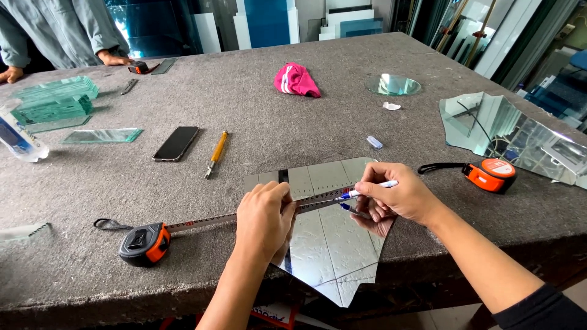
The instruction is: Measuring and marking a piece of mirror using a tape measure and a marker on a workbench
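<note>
Head view looks down on a grey felt-covered table (342,73) whose near edge runs under the forearms. A person in a grey jacket (61,27) stands at the far left corner, cut off above the chest, with both hands resting on the table edge. Sheets of glass leaning beyond the table are blurred and hard to separate. At the far right lies an irregular mirror offcut (513,131), cut off by the frame edge, and its reflections make its outline hard to read.

The mirror piece (330,244) being worked on lies directly under both hands, its pointed lower end hanging past the table edge. Its left rim is hidden beneath the left hand (264,221), and part of its right side beneath the right hand (397,197). The left-hand fingers are curled together and pressed down on the tape blade (202,222), which runs from the black-and-orange tape measure (144,243) left of that hand across the mirror. Where the blade ends is hidden under the right hand.

The right-hand fingers are closed in a pinch around a blue-and-white marker (367,190), its tip touching the blade's edge on the mirror, just right of the left knuckles. The marker's reflection shows below it.

Beyond the fingers, well apart: a stack of green-tinted glass (54,101), a round mirror (393,84), a pink cap (296,80), a second orange tape measure (491,175) just right of the right hand, a black phone (176,143), a yellow-handled glass cutter (216,154), and a small marker cap (374,142).
</note>
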